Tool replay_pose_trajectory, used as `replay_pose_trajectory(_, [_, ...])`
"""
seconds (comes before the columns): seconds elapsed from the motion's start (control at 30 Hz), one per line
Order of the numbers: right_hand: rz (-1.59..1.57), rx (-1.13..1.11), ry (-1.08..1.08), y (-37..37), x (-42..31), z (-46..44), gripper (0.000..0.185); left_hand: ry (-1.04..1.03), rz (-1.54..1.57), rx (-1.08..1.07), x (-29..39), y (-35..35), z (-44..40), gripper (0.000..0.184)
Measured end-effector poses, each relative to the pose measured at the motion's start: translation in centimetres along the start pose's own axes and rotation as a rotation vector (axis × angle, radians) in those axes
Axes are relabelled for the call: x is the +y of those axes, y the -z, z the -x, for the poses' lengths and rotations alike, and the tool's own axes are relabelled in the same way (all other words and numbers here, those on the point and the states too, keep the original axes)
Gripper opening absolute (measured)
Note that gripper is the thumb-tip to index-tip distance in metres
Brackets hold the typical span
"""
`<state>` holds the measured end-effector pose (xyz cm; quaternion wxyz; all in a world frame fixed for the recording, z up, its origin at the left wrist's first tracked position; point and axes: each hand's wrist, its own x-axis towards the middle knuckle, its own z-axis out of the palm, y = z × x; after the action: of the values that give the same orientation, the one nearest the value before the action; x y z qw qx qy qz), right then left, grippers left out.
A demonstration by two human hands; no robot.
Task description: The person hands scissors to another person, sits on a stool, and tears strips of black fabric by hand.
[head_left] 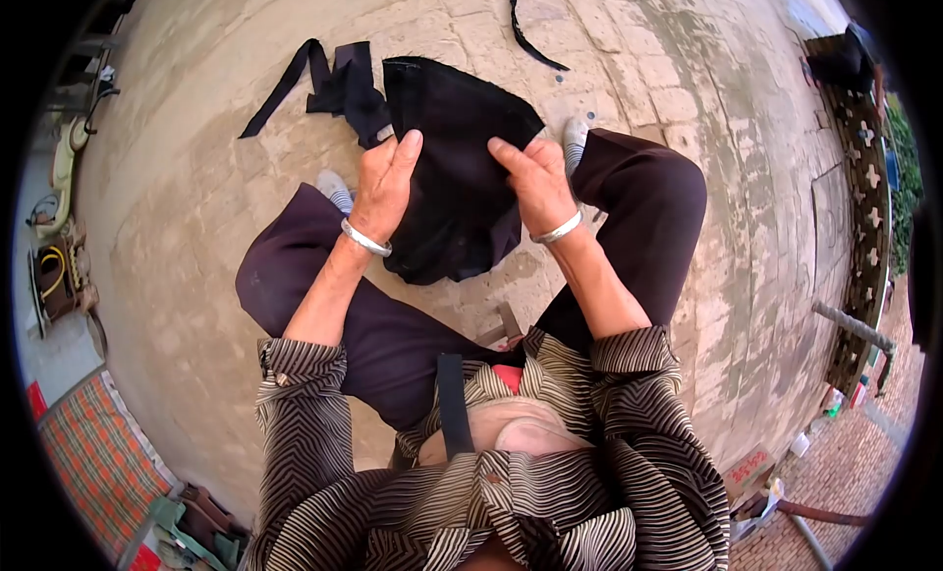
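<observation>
Between my knees a piece of black cloth [452,178] hangs spread, its upper edge slanting down to the right. My left hand [385,181] pinches it at the left side, thumb on top. My right hand [535,183] grips its right side, thumb pressed near the edge. The lower part of the cloth droops in folds above the paving. Beyond my left hand lie black fabric strips [351,89], one long and bent. The fingers beneath the cloth are partly hidden.
A thin black strip [526,35] lies farther off on the stone paving [196,178]. At the left are a checked cloth [103,463] and assorted items along the edge. A patterned low wall [864,198] and a metal pole [853,325] stand at the right.
</observation>
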<state>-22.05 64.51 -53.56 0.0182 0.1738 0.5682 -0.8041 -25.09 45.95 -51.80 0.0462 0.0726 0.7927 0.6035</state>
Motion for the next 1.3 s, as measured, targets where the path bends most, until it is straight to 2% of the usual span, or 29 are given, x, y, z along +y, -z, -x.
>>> replay_pose_trajectory(0.07, [0.413, 0.068, 0.171, 2.5, 1.7, -1.7, 0.038, -0.007, -0.001, -0.032, -0.1, 0.3, 0.0, 0.047])
replay_pose_trajectory(0.17, [0.428, 0.018, 0.216, 2.3, -1.0, -1.5, 0.039, -0.102, -0.060, -0.041, -0.2, 0.6, -0.1, 0.045])
replay_pose_trajectory(0.3, [0.240, 0.087, 0.152, 3.8, -2.3, -2.4, 0.040, -0.038, 0.014, 0.007, 0.3, 1.1, -0.4, 0.043])
replay_pose_trajectory(0.4, [0.090, 0.051, 0.219, 4.9, -2.7, -2.8, 0.018, 0.041, 0.083, 0.053, 0.0, 1.5, -0.7, 0.040])
replay_pose_trajectory(0.47, [0.006, 0.004, 0.210, 5.1, -3.0, -2.7, 0.022, 0.041, 0.233, 0.102, 0.2, 1.2, -0.7, 0.034])
replay_pose_trajectory(0.5, [-0.063, 0.008, 0.205, 4.6, -2.8, -2.7, 0.022, 0.249, 0.381, 0.043, 0.3, 1.8, -0.7, 0.028])
replay_pose_trajectory(0.53, [-0.132, 0.010, 0.201, 4.4, -2.7, -2.7, 0.022, 0.250, 0.382, 0.042, -0.2, 1.6, -0.7, 0.028])
replay_pose_trajectory(0.6, [-0.142, -0.001, 0.175, 4.4, -2.5, -2.6, 0.022, 0.038, 0.540, 0.044, -1.2, 1.1, -1.0, 0.025])
replay_pose_trajectory(0.7, [-0.197, -0.009, 0.173, 4.2, -2.5, -2.7, 0.022, 0.137, 0.675, -0.034, -0.8, 1.3, -0.8, 0.025])
replay_pose_trajectory(0.83, [-0.300, 0.017, 0.045, 4.2, -2.6, -2.9, 0.020, 0.170, 0.656, -0.111, -0.7, 1.4, -0.7, 0.026])
replay_pose_trajectory(0.93, [-0.330, 0.042, -0.001, 4.5, -2.1, -3.2, 0.018, 0.080, 0.385, 0.055, -3.7, 1.4, -0.9, 0.028])
replay_pose_trajectory(0.97, [-0.346, 0.042, -0.006, 4.6, -2.0, -3.3, 0.018, -0.266, 0.091, 0.085, -4.1, 1.6, -0.8, 0.028])
replay_pose_trajectory(1.03, [-0.353, 0.034, -0.015, 4.7, -2.1, -3.3, 0.018, -0.606, -0.209, 0.113, -2.6, 1.6, -0.7, 0.030])
replay_pose_trajectory(1.1, [-0.360, 0.026, -0.022, 4.7, -2.3, -3.4, 0.018, 0.376, 0.866, -0.041, -0.1, 1.7, -0.6, 0.033])
replay_pose_trajectory(1.13, [-0.380, 0.026, -0.021, 4.6, -2.5, -3.3, 0.018, 0.376, 0.866, -0.041, 0.3, 1.8, -0.7, 0.033])
replay_pose_trajectory(1.2, [-0.402, 0.028, -0.021, 4.6, -2.6, -3.4, 0.018, 0.357, 0.769, -0.275, 0.7, 1.9, -0.7, 0.042])
replay_pose_trajectory(1.23, [-0.425, 0.022, -0.026, 4.8, -2.6, -3.5, 0.019, 0.359, 0.768, -0.276, 1.1, 1.9, -0.7, 0.042])
replay_pose_trajectory(1.3, [-0.449, 0.017, -0.030, 4.8, -2.8, -3.5, 0.019, 0.207, 0.520, -0.306, 1.8, 1.6, -0.4, 0.047])
